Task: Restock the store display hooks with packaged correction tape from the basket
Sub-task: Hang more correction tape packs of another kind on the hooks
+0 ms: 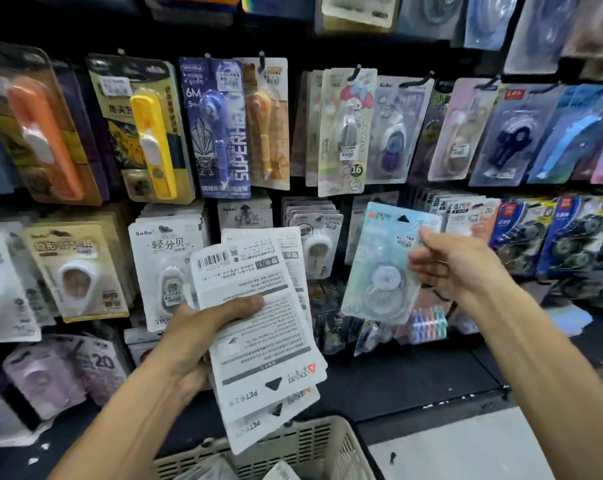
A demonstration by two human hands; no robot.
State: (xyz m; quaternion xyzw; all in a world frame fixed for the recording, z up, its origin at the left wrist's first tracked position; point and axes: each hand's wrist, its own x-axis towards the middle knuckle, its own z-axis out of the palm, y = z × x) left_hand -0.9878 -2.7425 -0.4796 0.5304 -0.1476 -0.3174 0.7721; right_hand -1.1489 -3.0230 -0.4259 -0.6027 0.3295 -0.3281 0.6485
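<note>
Holding a fanned stack of packs [258, 327] in your left hand [203, 327], you have them back side out and upside down, barcode at the top and hang holes toward the basket [314, 445]; your thumb lies across the printed face and your fingers curl behind. Your right hand [456, 261] pinches a single pale blue pack [383, 268] by its upper right edge, front facing you, its round tape dispenser visible through the blister and its triangular hang hole at the top. That pack hangs tilted in front of the lower row of the display, just left of the blue packs [549, 237] hanging at the right; whether its hole is on a hook cannot be told. The basket sits at the bottom of the view, below your left hand, with a few more white packs [282, 472] showing inside its slotted rim. Above, the upper row of hooks carries a yellow pen-type pack [147, 133], a purple pack [220, 129] and a cartoon-printed pack [348, 133]. White packs [165, 258] hang on the lower row behind your left hand
</note>
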